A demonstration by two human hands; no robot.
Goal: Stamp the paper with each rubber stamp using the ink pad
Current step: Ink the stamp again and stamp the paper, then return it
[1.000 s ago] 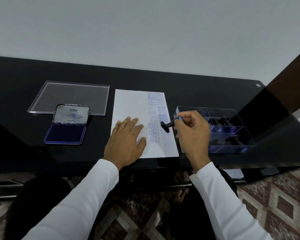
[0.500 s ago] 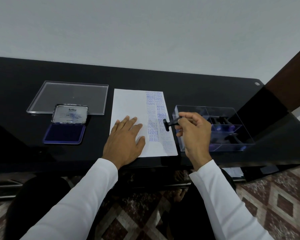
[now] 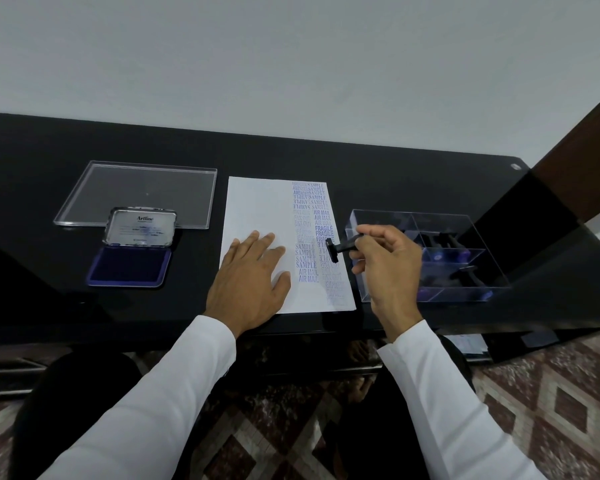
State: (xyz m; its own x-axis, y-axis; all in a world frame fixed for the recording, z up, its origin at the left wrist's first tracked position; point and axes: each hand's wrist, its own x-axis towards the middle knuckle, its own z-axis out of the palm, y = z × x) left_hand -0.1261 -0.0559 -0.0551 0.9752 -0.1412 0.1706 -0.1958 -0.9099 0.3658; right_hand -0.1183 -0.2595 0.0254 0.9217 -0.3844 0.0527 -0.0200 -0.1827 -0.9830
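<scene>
Two hands working at the near edge of the black counter (image 3: 395,174). Left hand (image 3: 248,284) lying flat, fingers straight, pressing the paper (image 3: 257,209) down at its near-left corner. Right hand (image 3: 387,268) pinching the handle of a small black rubber stamp (image 3: 336,249), grip clenched round it, stamp tipped sideways with its face hanging over the paper's right-hand column, seemingly not touching.

Risks: the right side of the sheet is already crowded with blue prints, so landing there again would be overprinting and muddying text. Stamp coming down tilted would be printing only part of its face. Several lower prints are looking faint, so skipping the ink pad (image 3: 129,268), sitting open well apart toward the counter's left, would likely be giving another weak mark. Left hand lifting would be letting the sheet slide.

Paper: white, portrait, left half blank; right columns reading SAMPLE, AIR MAIL, FRAGILE, some upside down. More stamps waiting in the clear box (image 3: 465,292) just beside the paper's right edge.
</scene>
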